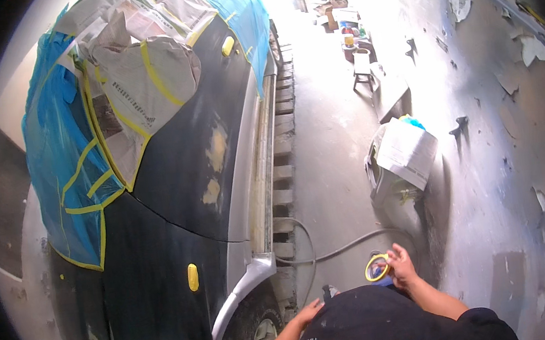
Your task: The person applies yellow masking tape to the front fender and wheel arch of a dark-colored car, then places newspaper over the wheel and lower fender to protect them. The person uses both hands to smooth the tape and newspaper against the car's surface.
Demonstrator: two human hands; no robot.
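Observation:
My right hand (pixel 401 267) is closed on a roll of yellow masking tape (pixel 369 270), holding it by its ring in front of my body. Lower down and to the left, my left hand (pixel 311 311) hangs near the car's wheel (pixel 265 337), its fingers loosely stretched with nothing visible in them. Along my left stands a dark car (pixel 153 247) with sanded, tan filler patches. Its windows are covered with paper sheets (pixel 142 84) and blue plastic film (pixel 60 164), edged with yellow tape. The door handles (pixel 193 278) are wrapped in yellow too.
A grey hose (pixel 342 251) loops across the floor between the car and the wall. To the right, a paper-topped stand (pixel 407 154) sits by the peeling wall (pixel 503 130). Farther off are a small stool (pixel 361 64) and several bottles and boxes. Slatted floor grating (pixel 282 196) runs beside the car.

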